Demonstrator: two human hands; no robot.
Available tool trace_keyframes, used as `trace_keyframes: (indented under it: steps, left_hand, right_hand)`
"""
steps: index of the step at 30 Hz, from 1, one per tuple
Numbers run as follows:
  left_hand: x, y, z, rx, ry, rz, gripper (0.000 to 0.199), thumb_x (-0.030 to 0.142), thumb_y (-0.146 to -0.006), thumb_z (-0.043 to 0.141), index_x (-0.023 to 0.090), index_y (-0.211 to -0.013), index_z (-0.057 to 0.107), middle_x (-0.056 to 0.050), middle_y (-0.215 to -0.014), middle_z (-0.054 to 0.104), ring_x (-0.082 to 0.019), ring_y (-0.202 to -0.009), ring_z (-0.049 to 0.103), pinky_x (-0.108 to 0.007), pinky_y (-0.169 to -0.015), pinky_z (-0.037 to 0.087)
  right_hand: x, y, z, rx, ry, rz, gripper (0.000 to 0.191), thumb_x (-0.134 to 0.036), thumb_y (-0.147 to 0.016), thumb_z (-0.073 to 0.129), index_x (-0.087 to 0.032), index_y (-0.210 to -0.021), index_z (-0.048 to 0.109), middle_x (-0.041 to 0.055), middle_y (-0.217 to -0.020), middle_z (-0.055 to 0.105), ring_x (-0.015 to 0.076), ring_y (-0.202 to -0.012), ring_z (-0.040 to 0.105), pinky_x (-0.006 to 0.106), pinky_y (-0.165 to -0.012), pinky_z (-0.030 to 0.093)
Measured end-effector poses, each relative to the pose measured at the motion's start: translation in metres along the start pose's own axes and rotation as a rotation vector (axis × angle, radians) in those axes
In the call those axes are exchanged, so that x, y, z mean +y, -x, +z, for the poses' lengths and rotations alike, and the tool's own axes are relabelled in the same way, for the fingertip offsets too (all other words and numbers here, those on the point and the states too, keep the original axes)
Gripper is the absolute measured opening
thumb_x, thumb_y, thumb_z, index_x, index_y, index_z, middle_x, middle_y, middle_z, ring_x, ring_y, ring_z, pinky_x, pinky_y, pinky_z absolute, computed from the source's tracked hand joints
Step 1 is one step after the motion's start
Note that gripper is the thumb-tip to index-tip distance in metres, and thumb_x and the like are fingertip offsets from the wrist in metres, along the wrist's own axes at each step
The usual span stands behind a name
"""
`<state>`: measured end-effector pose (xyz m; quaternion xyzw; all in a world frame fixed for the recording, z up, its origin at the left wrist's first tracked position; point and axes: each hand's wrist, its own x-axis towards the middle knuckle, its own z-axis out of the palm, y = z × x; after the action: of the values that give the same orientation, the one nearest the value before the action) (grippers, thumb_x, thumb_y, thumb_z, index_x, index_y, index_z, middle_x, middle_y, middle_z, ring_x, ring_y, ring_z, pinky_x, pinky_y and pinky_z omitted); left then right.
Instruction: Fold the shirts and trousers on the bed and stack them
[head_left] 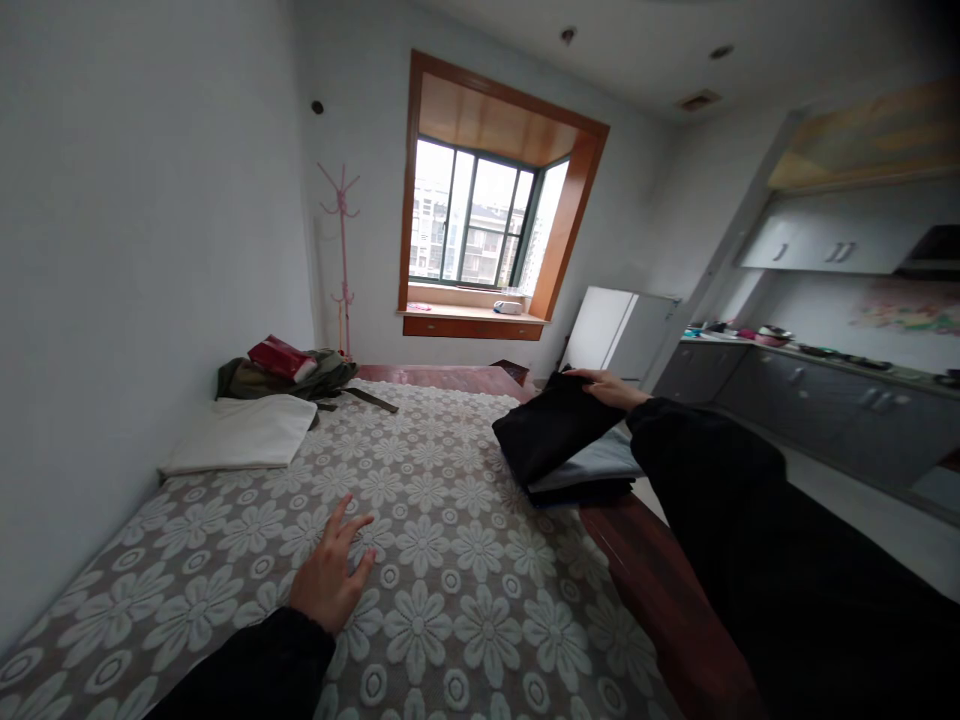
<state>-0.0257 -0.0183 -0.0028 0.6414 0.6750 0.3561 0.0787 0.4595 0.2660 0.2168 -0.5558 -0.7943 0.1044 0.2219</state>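
My right hand (609,388) grips the upper edge of a folded black garment (551,425), fingers closed on its cloth. The garment is tilted over a stack of folded clothes (589,465), in which a grey-blue piece and a dark piece show. This stack rests at the right edge of a sofa or bed covered with a flower-patterned cloth (416,625). Over the left part of that cloth is my left hand (332,575), empty, with its fingers spread. Whether it touches the cloth I cannot tell.
Against the left wall lie a white cushion-like piece (244,432), a dark green bag (326,372) and a red packet (279,357). A pink coat stand (344,255) is in the far corner. Reddish wood (637,570) edges the right side. Beyond stand a white fridge (600,330) and kitchen counters (806,385).
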Motion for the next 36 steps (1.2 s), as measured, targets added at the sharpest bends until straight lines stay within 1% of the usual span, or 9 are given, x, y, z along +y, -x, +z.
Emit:
trace_keyframes:
  steps: [5,13,19,25,27,29,32,34,36]
  left_hand:
    - [-0.001,0.0,0.001,-0.009,-0.002,0.017,0.034,0.032,-0.092,0.051,0.028,-0.123,0.065,-0.006,-0.162,0.039,-0.027,-0.127,0.062,-0.043,-0.099,0.056]
    - [0.005,-0.002,-0.008,-0.092,-0.018,0.0,0.034,0.032,-0.094,0.05,0.028,-0.125,0.064,-0.006,-0.164,0.035,-0.026,-0.126,0.063,-0.042,-0.1,0.055]
    - [0.007,-0.003,-0.011,-0.115,-0.01,-0.008,0.034,0.032,-0.094,0.049,0.027,-0.124,0.065,-0.007,-0.164,0.036,-0.027,-0.13,0.061,-0.044,-0.105,0.053]
    - [0.007,-0.004,-0.01,-0.123,-0.012,-0.011,0.034,0.033,-0.094,0.051,0.027,-0.124,0.066,-0.007,-0.163,0.039,-0.028,-0.127,0.063,-0.046,-0.104,0.054]
    - [0.007,-0.004,-0.009,-0.114,-0.012,-0.008,0.034,0.033,-0.094,0.052,0.027,-0.123,0.067,-0.007,-0.162,0.04,-0.028,-0.127,0.063,-0.045,-0.103,0.055]
    - [0.006,-0.003,-0.009,-0.105,-0.014,-0.005,0.033,0.033,-0.093,0.052,0.027,-0.122,0.067,-0.007,-0.162,0.04,-0.028,-0.128,0.062,-0.044,-0.102,0.055]
    - [0.005,-0.003,-0.009,-0.116,-0.023,-0.002,0.033,0.033,-0.094,0.052,0.028,-0.122,0.066,-0.006,-0.162,0.04,-0.027,-0.129,0.061,-0.044,-0.102,0.055]
    - [0.004,-0.003,-0.009,-0.125,-0.028,-0.001,0.033,0.033,-0.094,0.051,0.028,-0.123,0.066,-0.006,-0.162,0.039,-0.026,-0.131,0.06,-0.044,-0.104,0.053]
    - [0.004,-0.003,-0.009,-0.127,-0.03,-0.004,0.033,0.033,-0.094,0.05,0.028,-0.123,0.065,-0.006,-0.163,0.038,-0.026,-0.132,0.059,-0.044,-0.105,0.052]
  right_hand:
    - [0.034,0.014,0.014,-0.021,0.042,0.067,0.063,-0.008,-0.071,0.049,-0.012,-0.131,0.068,0.0115,-0.126,0.073,0.0292,-0.12,0.065,0.042,-0.112,0.046]
    - [0.066,0.015,0.016,0.0,0.143,0.122,0.071,-0.01,-0.072,0.049,-0.017,-0.142,0.061,0.0071,-0.132,0.071,0.0282,-0.13,0.06,0.04,-0.116,0.041]
    - [0.091,0.028,0.048,0.041,0.232,0.212,0.068,-0.017,-0.078,0.048,-0.012,-0.145,0.056,0.0117,-0.141,0.064,0.0293,-0.134,0.056,0.04,-0.116,0.042]
    - [0.101,0.048,0.079,0.101,0.321,0.283,0.065,-0.042,-0.096,0.041,-0.014,-0.155,0.04,0.0185,-0.153,0.051,0.0354,-0.137,0.051,0.051,-0.115,0.041]
    - [0.099,0.048,0.082,0.13,0.375,0.284,0.067,-0.048,-0.096,0.04,-0.02,-0.157,0.036,0.0175,-0.157,0.045,0.0402,-0.139,0.047,0.06,-0.114,0.038]
    - [0.095,0.045,0.084,0.153,0.483,0.21,0.065,-0.05,-0.097,0.039,-0.028,-0.158,0.034,0.0137,-0.163,0.036,0.0425,-0.144,0.039,0.068,-0.114,0.031]
    - [0.091,0.042,0.092,0.03,0.617,0.043,0.057,-0.043,-0.099,0.033,-0.029,-0.154,0.041,0.0097,-0.165,0.034,0.0378,-0.149,0.03,0.068,-0.118,0.024]
    - [0.093,0.044,0.099,-0.108,0.616,-0.006,0.051,-0.035,-0.098,0.035,-0.028,-0.144,0.054,0.0073,-0.16,0.043,0.0312,-0.148,0.034,0.06,-0.121,0.025]
    - [0.096,0.047,0.104,-0.182,0.599,-0.015,0.047,-0.029,-0.095,0.037,-0.029,-0.135,0.063,0.0043,-0.156,0.05,0.026,-0.146,0.039,0.053,-0.122,0.028]
